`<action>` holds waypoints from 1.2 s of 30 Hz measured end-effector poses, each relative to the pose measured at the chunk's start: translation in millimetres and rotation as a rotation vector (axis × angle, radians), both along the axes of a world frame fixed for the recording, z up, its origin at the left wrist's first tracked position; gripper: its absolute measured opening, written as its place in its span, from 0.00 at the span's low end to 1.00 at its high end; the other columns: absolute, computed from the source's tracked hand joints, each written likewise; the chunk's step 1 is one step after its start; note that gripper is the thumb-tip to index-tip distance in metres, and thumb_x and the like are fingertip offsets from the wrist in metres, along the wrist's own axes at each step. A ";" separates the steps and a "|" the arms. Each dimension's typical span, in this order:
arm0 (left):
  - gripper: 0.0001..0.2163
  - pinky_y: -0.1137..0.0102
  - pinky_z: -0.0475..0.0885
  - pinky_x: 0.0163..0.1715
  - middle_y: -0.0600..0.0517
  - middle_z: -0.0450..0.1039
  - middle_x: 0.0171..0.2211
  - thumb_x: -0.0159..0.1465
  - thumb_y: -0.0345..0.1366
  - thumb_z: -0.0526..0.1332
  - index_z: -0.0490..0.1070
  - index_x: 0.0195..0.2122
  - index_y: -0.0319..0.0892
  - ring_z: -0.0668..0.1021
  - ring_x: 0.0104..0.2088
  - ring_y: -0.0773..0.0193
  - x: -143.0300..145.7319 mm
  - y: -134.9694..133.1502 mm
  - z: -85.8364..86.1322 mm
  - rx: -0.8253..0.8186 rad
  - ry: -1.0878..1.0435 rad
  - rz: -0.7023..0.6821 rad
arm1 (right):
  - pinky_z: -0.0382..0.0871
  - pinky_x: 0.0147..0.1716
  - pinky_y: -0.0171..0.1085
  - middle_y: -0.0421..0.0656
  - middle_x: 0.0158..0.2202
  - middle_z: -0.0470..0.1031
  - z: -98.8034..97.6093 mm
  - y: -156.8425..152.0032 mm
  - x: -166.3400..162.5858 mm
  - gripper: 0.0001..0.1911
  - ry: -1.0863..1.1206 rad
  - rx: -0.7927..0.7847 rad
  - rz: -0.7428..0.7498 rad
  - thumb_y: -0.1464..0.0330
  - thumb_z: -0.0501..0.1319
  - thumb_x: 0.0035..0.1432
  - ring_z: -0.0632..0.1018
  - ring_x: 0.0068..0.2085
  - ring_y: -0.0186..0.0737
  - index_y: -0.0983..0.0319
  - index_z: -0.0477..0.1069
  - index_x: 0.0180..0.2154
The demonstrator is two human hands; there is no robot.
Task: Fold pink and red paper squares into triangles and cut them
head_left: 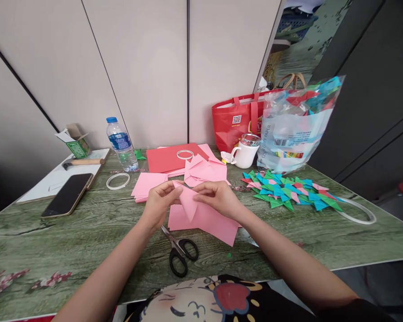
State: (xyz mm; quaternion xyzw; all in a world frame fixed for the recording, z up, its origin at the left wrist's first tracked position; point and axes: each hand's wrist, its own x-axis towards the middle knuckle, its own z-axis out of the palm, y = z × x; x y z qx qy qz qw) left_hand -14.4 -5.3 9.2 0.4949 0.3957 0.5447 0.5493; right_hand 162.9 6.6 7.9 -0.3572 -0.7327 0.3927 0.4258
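Note:
Between my two hands is a folded piece of pink paper point(189, 203), its point hanging downward. My left hand point(159, 201) pinches its left edge with thumb and fingers. On the right edge, my right hand point(218, 197) grips it the same way. Below lie flat pink paper sheets point(218, 223), partly hidden by the held piece. Black-handled scissors point(179, 250) rest nearer to me, blade tips under or beside my left hand. A stack of pink squares point(147, 184) sits behind my left hand, and folded pink pieces point(206, 170) are piled beyond both hands.
Red paper point(171, 158), a water bottle point(122, 145), a tape roll point(118, 181) and a phone point(68, 194) stand or lie to the back and left. Rightward are a white mug point(246, 154), a red bag point(230, 123), a plastic bag point(292, 134) and colourful folded paper pieces point(285, 190).

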 end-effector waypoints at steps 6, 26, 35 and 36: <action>0.10 0.73 0.71 0.27 0.52 0.73 0.27 0.47 0.36 0.67 0.74 0.31 0.39 0.73 0.26 0.68 -1.3 0.2 0.6 -0.021 -0.007 0.007 | 0.73 0.32 0.34 0.42 0.32 0.78 0.8 -1.0 1.2 0.09 0.031 -0.058 0.040 0.68 0.63 0.47 0.79 0.33 0.37 0.62 0.74 0.34; 0.09 0.70 0.72 0.31 0.49 0.75 0.31 0.48 0.35 0.67 0.76 0.30 0.38 0.75 0.30 0.65 -2.3 -1.3 3.9 -0.011 -0.031 -0.005 | 0.73 0.33 0.35 0.41 0.33 0.78 5.9 -2.0 5.5 0.11 0.010 -0.072 0.060 0.69 0.63 0.47 0.78 0.33 0.37 0.61 0.74 0.37; 0.10 0.64 0.73 0.37 0.46 0.76 0.34 0.51 0.35 0.65 0.75 0.34 0.37 0.77 0.34 0.61 -5.7 -0.2 6.7 -0.004 -0.050 -0.082 | 0.73 0.32 0.35 0.42 0.33 0.79 7.6 -1.7 7.3 0.13 -0.012 -0.066 0.046 0.68 0.63 0.47 0.78 0.33 0.38 0.62 0.75 0.37; 0.11 0.63 0.72 0.38 0.46 0.77 0.35 0.51 0.35 0.65 0.75 0.35 0.37 0.77 0.35 0.60 -6.3 0.1 6.6 -0.003 -0.052 -0.088 | 0.73 0.32 0.35 0.42 0.34 0.79 7.4 -1.6 7.4 0.13 -0.006 -0.073 0.049 0.68 0.64 0.46 0.78 0.33 0.38 0.62 0.75 0.37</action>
